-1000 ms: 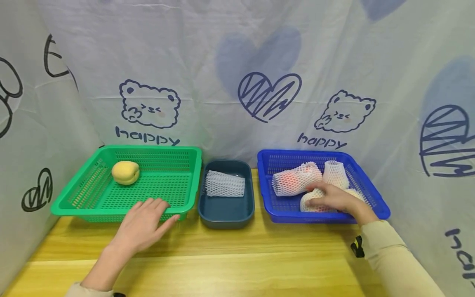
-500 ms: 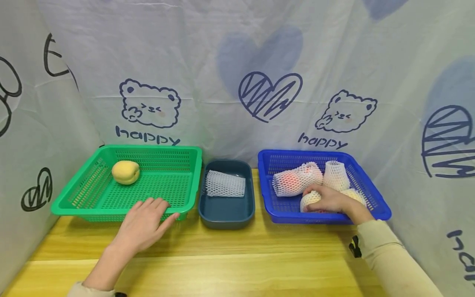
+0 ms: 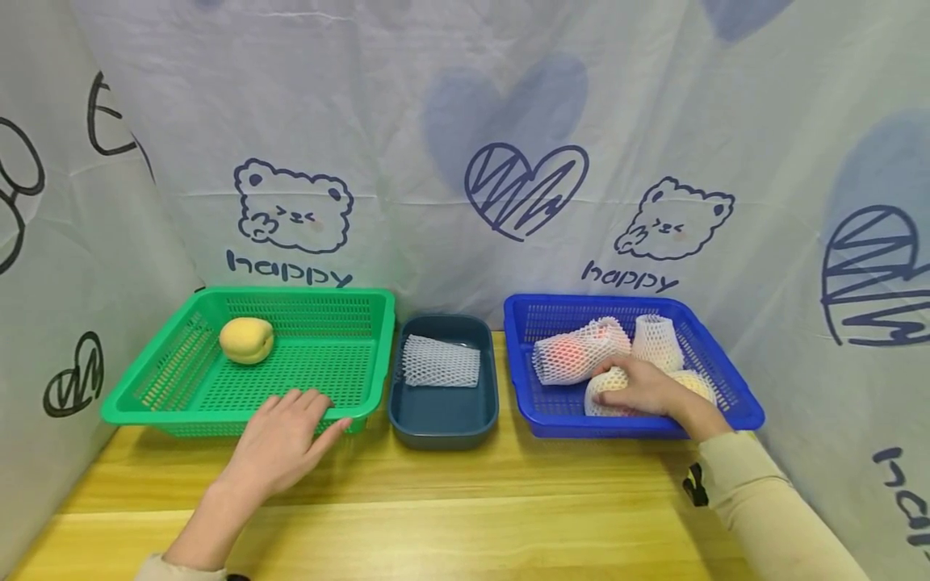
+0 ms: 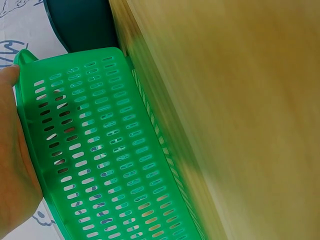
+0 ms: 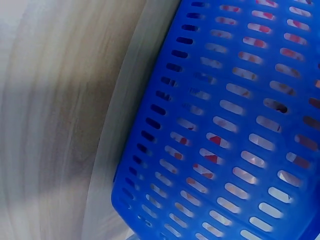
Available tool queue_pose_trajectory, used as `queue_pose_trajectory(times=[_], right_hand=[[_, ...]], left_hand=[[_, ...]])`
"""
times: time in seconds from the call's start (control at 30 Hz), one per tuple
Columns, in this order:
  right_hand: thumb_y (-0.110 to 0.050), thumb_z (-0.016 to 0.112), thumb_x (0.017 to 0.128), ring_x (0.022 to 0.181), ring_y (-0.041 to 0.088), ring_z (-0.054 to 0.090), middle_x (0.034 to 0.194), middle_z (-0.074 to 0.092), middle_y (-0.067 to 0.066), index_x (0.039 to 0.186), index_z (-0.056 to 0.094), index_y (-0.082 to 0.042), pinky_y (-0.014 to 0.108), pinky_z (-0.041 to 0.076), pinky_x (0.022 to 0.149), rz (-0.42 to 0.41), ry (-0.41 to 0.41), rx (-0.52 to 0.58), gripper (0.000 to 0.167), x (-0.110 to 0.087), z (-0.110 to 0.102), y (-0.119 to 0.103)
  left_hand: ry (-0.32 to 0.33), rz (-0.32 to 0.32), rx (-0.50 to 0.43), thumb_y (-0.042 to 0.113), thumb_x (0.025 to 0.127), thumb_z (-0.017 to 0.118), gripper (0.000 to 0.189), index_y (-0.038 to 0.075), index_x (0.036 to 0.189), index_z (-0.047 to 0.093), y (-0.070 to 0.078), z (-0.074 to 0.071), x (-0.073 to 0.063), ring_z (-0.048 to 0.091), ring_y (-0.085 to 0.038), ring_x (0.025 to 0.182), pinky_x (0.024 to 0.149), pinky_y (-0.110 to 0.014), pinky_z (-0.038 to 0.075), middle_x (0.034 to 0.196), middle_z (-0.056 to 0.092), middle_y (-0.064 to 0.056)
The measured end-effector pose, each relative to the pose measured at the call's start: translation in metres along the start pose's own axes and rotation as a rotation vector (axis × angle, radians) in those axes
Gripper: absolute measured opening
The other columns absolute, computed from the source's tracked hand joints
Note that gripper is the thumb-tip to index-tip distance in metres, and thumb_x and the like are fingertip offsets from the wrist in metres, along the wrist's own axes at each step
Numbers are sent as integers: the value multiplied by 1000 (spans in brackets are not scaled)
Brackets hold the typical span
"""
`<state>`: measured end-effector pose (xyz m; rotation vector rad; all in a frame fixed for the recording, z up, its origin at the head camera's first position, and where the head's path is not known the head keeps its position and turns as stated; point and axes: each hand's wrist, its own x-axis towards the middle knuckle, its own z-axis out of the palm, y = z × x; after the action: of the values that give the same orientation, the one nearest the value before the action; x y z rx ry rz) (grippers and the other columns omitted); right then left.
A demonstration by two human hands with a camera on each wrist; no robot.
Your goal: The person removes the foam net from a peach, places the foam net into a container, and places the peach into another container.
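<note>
Inside the blue basket (image 3: pixel 570 424), my right hand (image 3: pixel 647 387) grips a pale yellowish fruit in a white foam net (image 3: pixel 601 391) near the front wall. Its thumb and fingers lie around the fruit, partly covering it. My left hand (image 3: pixel 283 440) rests over the front rim of the green basket (image 3: pixel 211 418), thumb stretched out to the side. In the left wrist view that hand (image 4: pixel 15 160) shows only at the edge, against the basket rim. A bare yellow peach (image 3: pixel 247 340) lies in the green basket, towards the back left.
Between the baskets stands a dark teal tub (image 3: pixel 445 436) holding an empty foam net (image 3: pixel 441 361). Reddish fruit in foam netting (image 3: pixel 574 355), an upright netted piece (image 3: pixel 657 343) and another netted fruit (image 3: pixel 693 383) surround the right hand. A printed cloth (image 3: pixel 429 242) hangs behind.
My right hand has come down onto the netted fruit and its thumb and fingers have closed around it. The left hand has stayed at the green basket's rim.
</note>
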<state>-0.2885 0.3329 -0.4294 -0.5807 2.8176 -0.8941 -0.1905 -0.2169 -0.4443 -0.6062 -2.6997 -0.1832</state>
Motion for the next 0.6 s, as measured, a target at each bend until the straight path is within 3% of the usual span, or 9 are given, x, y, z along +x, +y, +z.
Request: queue_pose_trajectory(times=[0.17, 0.6], right_hand=[[-31, 84, 87, 120, 37, 60, 123, 68, 13, 115, 70, -11, 59, 45, 104, -9, 104, -9, 37, 0, 1, -1], [-28, 83, 89, 133, 47, 50, 140, 58, 24, 125, 62, -6, 66, 38, 109, 22, 272, 23, 47, 2, -7, -19]], left_hand=[[-3, -5, -2, 46, 104, 60, 33, 13, 97, 62, 0, 0, 0, 61, -26, 90, 76, -44, 48, 100, 68, -4], [-24, -29, 1, 47, 105, 58, 36, 12, 102, 64, 2, -1, 0, 63, -29, 96, 79, -46, 48, 103, 69, -5]])
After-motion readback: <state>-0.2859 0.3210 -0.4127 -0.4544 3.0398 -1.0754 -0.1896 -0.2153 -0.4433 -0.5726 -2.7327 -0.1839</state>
